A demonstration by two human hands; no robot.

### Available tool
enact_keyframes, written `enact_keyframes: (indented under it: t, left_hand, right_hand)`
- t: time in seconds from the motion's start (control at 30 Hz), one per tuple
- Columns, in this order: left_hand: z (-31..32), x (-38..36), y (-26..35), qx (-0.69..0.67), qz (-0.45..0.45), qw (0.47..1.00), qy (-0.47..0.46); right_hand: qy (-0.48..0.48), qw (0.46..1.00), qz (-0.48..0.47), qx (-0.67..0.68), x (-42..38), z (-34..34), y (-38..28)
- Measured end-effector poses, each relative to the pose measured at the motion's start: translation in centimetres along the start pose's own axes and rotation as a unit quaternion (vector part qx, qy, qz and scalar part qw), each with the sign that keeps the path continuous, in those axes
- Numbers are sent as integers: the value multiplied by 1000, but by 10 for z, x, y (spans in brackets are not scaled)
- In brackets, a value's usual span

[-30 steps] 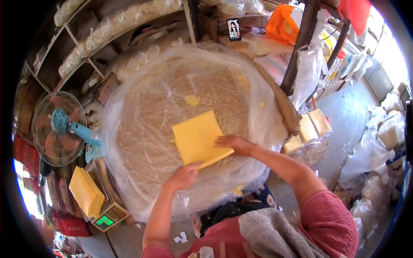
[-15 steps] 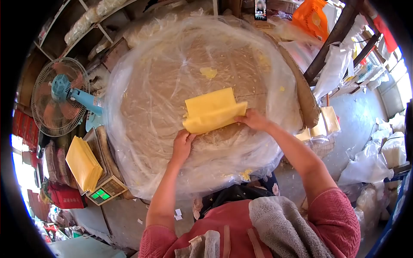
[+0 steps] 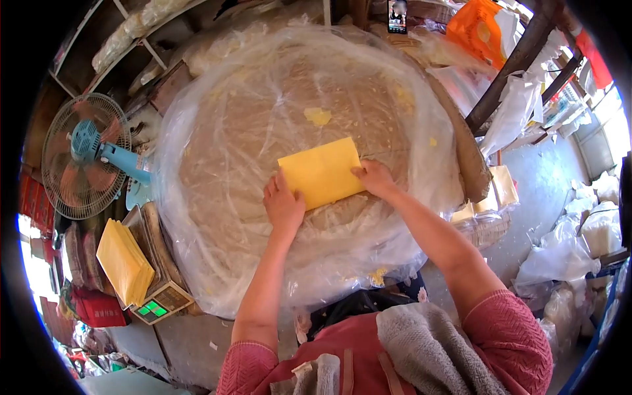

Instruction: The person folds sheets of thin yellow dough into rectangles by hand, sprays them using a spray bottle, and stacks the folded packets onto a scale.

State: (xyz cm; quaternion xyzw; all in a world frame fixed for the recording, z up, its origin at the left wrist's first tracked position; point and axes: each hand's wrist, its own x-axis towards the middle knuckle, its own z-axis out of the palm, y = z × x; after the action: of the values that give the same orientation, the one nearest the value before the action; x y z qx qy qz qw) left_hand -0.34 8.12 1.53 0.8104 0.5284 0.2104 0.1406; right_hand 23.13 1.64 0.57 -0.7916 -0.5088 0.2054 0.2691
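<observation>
A stack of yellow paper lies flat and slightly slanted on a round table wrapped in clear plastic. My left hand grips its left edge, fingers along the side and thumb by the lower corner. At the opposite end, my right hand pinches the right edge with the thumb on top. How many sheets are in the stack cannot be made out. Beyond it, a small yellow scrap sits on the plastic.
To the left stand a blue fan and a digital scale bearing a stack of yellow paper. A phone and an orange bag are at the back. Wrapped yellow bundles lie right of the table.
The raised, curled near part of the yellow paper now lies flat. My left hand has moved up onto the left edge, and my right hand has shifted slightly left.
</observation>
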Motion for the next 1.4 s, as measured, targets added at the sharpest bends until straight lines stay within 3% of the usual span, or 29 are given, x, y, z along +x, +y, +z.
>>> enact_keyframes:
  t: [0.03,0.13,0.23,0.33,0.37,0.47,0.57,0.67,0.87,0.97,1.07,1.1,1.13,1.17,1.2,1.27,1.37,1.4]
  left_hand:
    - [2,6,4,35,51,997,45]
    - [17,29,12,94,114,988,43]
    - [30,39,11,84,72,993,-47]
    - [35,38,7,80,81,992,-51]
    - [36,38,6,73,83,993,-50]
    - [36,39,8,74,74,992,-64]
    - [39,40,7,71,61,993,-73]
    - [41,41,8,80,60,992,-78]
    - [46,40,10,99,62,991,-67]
    - [41,41,16,87,52,991,-87]
    - [56,49,-1,62,80,991,-85]
    - [41,48,5,118,100,986,-69]
    - [32,50,9,87,58,991,-82]
    - [9,56,19,92,59,985,-132]
    - [24,65,9,98,83,988,-85]
    - [-9,80,18,153,69,965,-199]
    - [-52,65,12,3,14,984,-180]
    - [-71,58,4,-18,23,991,-134]
  right_hand:
    - [-9,1000,0,-8,1,1,0]
    - [-18,1000,-8,-12,3,3,2]
    - [-19,999,5,-36,5,4,3]
    - [-6,999,28,-23,1,0,-4]
    - [-58,993,85,-64,-5,-18,-30]
    - [131,953,-128,-240,-7,-1,-37]
    - [47,934,-227,-272,9,3,-40]
    - [-3,937,-225,-269,18,11,-27]
    - [28,939,-238,-247,20,24,-10]
    - [-1,946,-223,-237,19,19,-13]
    - [-39,964,-205,-165,28,25,-2]
    - [11,962,-197,-187,28,32,5]
    - [19,959,-183,-216,24,28,3]
    - [53,955,-204,-207,17,19,6]
    - [50,958,-205,-195,12,7,6]
    - [73,965,-226,-109,-3,-12,3]
    - [87,968,-224,-74,-31,-40,-4]
    - [73,962,-245,-97,-34,-47,3]
